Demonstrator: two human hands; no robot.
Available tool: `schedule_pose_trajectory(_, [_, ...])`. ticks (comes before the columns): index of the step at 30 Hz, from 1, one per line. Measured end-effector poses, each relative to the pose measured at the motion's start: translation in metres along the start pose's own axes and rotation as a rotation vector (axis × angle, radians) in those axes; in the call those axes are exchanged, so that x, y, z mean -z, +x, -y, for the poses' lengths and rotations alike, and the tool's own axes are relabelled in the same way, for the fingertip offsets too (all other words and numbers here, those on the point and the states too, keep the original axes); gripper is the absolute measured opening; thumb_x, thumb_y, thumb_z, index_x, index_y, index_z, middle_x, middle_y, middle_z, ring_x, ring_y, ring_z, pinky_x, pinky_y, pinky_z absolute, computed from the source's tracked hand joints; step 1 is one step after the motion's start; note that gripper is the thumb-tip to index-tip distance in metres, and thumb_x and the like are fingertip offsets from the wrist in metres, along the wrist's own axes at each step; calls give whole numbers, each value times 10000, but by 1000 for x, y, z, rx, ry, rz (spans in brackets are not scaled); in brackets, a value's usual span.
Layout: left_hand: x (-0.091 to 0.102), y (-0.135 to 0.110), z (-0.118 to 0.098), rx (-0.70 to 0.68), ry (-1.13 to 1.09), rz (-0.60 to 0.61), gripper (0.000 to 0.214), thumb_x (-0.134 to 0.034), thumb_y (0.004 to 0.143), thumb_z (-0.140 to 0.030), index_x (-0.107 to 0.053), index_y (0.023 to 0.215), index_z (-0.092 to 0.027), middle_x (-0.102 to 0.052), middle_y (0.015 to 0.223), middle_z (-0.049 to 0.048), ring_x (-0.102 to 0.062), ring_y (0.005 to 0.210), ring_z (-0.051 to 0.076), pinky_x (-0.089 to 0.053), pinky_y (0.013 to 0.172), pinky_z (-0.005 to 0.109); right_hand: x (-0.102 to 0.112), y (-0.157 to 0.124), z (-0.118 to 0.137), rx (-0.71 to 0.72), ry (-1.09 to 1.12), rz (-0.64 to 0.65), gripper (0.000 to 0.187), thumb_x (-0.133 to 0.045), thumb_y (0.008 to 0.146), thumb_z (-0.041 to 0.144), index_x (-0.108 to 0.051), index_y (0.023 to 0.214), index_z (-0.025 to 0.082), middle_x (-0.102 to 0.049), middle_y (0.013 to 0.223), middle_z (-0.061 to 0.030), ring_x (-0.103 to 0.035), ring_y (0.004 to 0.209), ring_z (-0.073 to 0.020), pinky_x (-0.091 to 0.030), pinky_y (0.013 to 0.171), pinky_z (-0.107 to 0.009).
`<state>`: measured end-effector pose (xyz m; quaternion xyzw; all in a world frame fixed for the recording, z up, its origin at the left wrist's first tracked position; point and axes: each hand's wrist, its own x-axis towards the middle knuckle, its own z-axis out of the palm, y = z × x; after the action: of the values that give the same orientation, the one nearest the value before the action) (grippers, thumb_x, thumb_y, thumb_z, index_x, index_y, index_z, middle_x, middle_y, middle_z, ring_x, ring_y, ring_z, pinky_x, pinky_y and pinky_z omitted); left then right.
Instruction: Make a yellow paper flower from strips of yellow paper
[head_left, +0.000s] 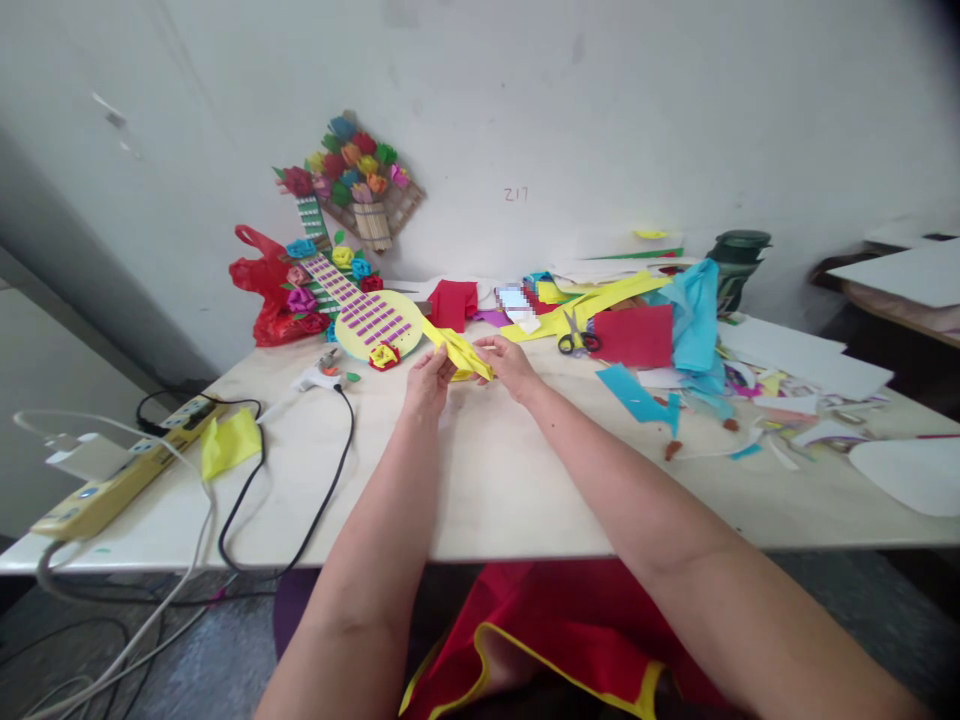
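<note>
Between my two hands, above the middle of the table, is a folded strip of yellow crepe paper (466,357). My left hand (430,380) pinches its left part, thumb on top. At its right end my right hand (507,366) grips the paper with bent fingers. Just behind my left hand lies a pale yellow guitar-shaped cutout (356,318) with purple strips, a red and yellow paper flower (384,355) at its lower edge. A white glue gun (319,378) rests to the left. Scissors (577,338) with dark handles lie to the right.
A yellow power strip (161,450) with cables runs along the left edge, near a yellow paper piece (230,443). Red paper (634,335), blue crepe paper (695,320) and scraps cover the right. A red bag (262,290) and a flower craft (364,180) stand against the wall.
</note>
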<state>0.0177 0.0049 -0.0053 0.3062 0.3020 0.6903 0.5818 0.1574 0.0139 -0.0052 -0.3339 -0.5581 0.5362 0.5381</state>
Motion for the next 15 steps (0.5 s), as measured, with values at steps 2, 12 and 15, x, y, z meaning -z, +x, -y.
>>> schedule_pose_trajectory(2, [-1,0,0,3,-2,-15,58,-655,701,-155,-626,732,-115,-687,728,38,-644,684,109,-499,717,225,0,0,1,3,-30,-5,312,-654,683,360,-525,908,185,-630,639,19,-606,473,-124,-475,419,-222])
schedule_pose_trajectory(12, [0,2,2,-15,-23,-53,23,-622,726,-130,-616,714,-111,-678,710,38,-640,658,105,-500,671,209,-5,1,0,-34,-8,-63,106,-616,698,178,-575,792,149,-646,663,-3,-613,483,-137,-460,425,-233])
schedule_pose_trajectory(15, [1,2,2,-19,-18,-56,34,-632,721,-141,-616,720,-111,-678,728,43,-640,671,109,-498,683,214,-6,-1,3,-58,-14,-80,58,-607,692,146,-568,735,144,-624,591,9,-611,480,-135,-452,418,-220])
